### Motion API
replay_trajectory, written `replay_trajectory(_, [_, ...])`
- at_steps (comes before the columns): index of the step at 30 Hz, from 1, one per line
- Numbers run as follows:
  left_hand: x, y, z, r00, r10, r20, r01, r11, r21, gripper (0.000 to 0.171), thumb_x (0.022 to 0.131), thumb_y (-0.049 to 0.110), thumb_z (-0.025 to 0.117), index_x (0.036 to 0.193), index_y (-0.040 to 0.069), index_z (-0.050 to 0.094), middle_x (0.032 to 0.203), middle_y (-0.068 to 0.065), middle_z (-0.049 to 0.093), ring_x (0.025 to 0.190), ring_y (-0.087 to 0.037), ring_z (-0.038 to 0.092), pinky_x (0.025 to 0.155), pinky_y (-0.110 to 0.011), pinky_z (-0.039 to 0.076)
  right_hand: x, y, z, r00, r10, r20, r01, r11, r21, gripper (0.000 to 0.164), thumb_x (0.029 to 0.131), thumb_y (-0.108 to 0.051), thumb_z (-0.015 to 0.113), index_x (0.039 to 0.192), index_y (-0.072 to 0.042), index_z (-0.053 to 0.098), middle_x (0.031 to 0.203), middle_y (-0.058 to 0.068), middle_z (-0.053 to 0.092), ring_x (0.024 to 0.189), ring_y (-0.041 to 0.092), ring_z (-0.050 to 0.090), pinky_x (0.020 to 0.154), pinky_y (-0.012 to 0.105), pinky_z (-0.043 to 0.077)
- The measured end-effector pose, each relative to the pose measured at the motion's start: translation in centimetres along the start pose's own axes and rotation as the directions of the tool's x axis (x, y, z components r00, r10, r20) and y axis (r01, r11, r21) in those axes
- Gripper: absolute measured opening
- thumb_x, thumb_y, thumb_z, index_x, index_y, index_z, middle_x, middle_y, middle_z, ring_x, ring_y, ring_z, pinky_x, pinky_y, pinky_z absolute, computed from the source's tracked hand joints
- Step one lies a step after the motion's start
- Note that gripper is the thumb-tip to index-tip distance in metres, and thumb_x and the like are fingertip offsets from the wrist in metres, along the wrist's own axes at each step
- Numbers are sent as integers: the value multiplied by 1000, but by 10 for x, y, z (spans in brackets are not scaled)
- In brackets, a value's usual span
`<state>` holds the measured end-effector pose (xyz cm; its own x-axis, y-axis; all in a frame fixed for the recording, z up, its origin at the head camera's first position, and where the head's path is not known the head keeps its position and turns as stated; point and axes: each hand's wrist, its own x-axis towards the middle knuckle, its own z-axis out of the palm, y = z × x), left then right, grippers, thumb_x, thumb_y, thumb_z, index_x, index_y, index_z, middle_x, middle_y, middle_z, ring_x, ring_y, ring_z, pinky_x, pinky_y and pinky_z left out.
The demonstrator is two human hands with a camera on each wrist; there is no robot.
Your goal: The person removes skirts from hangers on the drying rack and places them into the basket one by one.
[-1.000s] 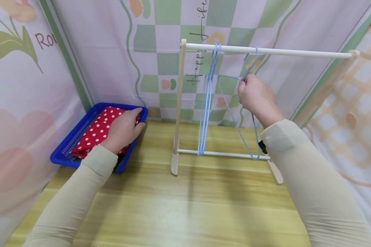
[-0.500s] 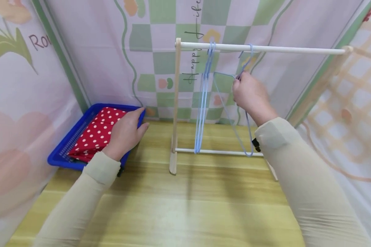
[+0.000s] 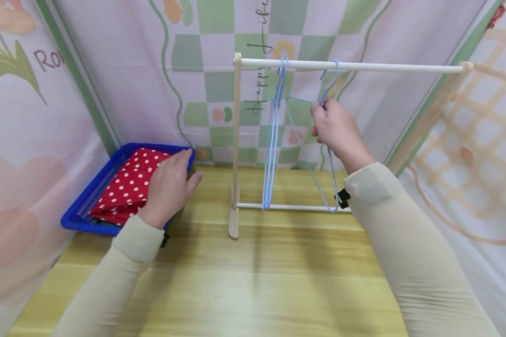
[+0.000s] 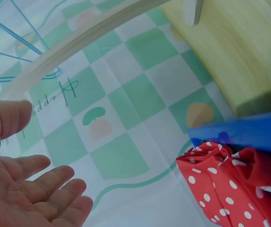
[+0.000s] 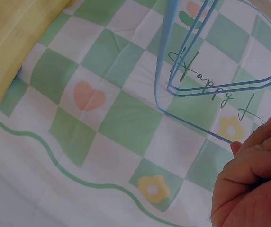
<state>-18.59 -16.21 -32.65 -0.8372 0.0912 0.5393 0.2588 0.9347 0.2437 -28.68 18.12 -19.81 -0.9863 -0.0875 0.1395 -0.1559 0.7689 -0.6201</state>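
My right hand (image 3: 335,128) pinches a blue wire hanger (image 3: 305,154) just below its hook, which still loops over the white top rail (image 3: 379,68) of a small rack. Left of it, several more blue hangers (image 3: 274,140) hang bunched together. My left hand (image 3: 168,185) hovers over the right side of a blue basket (image 3: 88,196), fingers loosely extended and thumb apart. In the basket lies a red cloth (image 3: 130,182) with white polka dots, partly covered by that hand in the head view. The left wrist view shows the left palm (image 4: 26,189) holding nothing, beside the red cloth.
The rack's left wooden post (image 3: 236,140) stands between basket and hangers, with a thinner white lower rail (image 3: 295,207) near the table. Wood-grain table (image 3: 244,281) spreads in front. Patterned curtains (image 3: 211,47) enclose the back and sides.
The head view has shifted slightly, so the rack appears further left. My left hand has lifted a little off the basket's cloth, and the right keeps its hold on the hanger.
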Motion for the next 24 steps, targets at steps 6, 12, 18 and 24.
replay_trajectory(6, [0,-1,1,999,16,-39,-14,999,49,67,88,35,71,136,-5,49,134,-26,52,119,-43,51,100,-54,41,-3,5,3,1000,0,-29,5,984,175,62,97,-62,28,128,-13,48,93,8,58,69,23,57,61,34,49])
replay_trajectory(12, [-1,-2,0,1000,0,-27,2,997,72,70,88,39,70,137,-6,47,135,-28,51,122,-44,49,102,-54,39,-8,9,4,998,41,-54,-18,929,371,53,99,-54,39,133,-14,44,94,4,58,62,18,55,55,28,46])
replay_trajectory(18, [-2,-6,0,1000,0,-22,1,997,72,69,89,39,69,137,-6,47,134,-29,51,121,-45,49,102,-55,39,-9,12,3,997,52,-59,-11,836,549,39,102,-33,46,134,-11,47,98,1,60,55,14,49,48,23,42])
replay_trajectory(24, [-5,-10,0,999,6,-39,-3,997,79,68,87,37,70,136,-5,48,133,-29,52,119,-46,50,99,-57,40,-15,14,5,998,36,-45,-3,814,582,43,101,-25,47,142,-11,43,107,0,64,60,14,51,51,23,45])
